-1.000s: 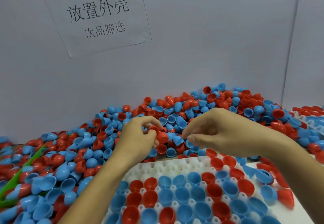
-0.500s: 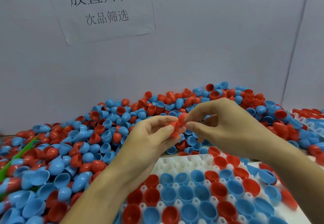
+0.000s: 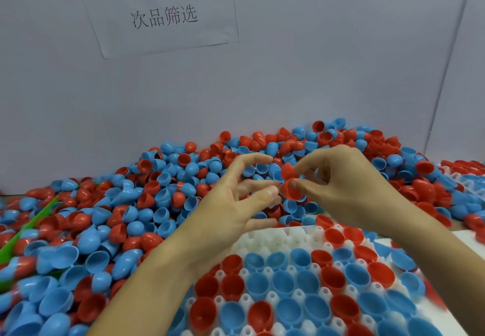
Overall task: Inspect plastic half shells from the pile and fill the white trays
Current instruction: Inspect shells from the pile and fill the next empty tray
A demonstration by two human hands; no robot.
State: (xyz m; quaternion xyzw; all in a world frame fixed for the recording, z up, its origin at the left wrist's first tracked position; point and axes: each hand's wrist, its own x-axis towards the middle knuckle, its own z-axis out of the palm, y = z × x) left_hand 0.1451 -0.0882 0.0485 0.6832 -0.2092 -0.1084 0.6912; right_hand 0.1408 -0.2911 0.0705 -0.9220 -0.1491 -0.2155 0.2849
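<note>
my right hand [image 3: 349,186] pinches a red half shell [image 3: 290,188] between thumb and forefinger, held up above the near edge of the pile [image 3: 162,193] and just past the far edge of the white tray [image 3: 278,238]. a second red piece [image 3: 287,170] sits right above it at the fingertips; i cannot tell whether it is a separate shell or part of the same one. my left hand [image 3: 236,204] is beside it with fingers spread and relaxed, gripping nothing; the tips of its middle fingers [image 3: 270,191] lie right next to the held shell, and i cannot tell whether they touch it. the forefinger arches up and over, apart from the rest.

the pile of red and blue half shells runs across the whole width against the grey wall [image 3: 315,73], highest at the right behind my right hand. the white tray lies nearest me, most of its pockets filled with red and blue shells sitting open side up; the far row of pockets closest to the pile shows bare white. another tray [image 3: 469,180] with shells shows at the far right edge. a green strip [image 3: 39,217] pokes out from under the shells at left. a paper sign [image 3: 162,10] with printed characters is stuck on the wall above.
</note>
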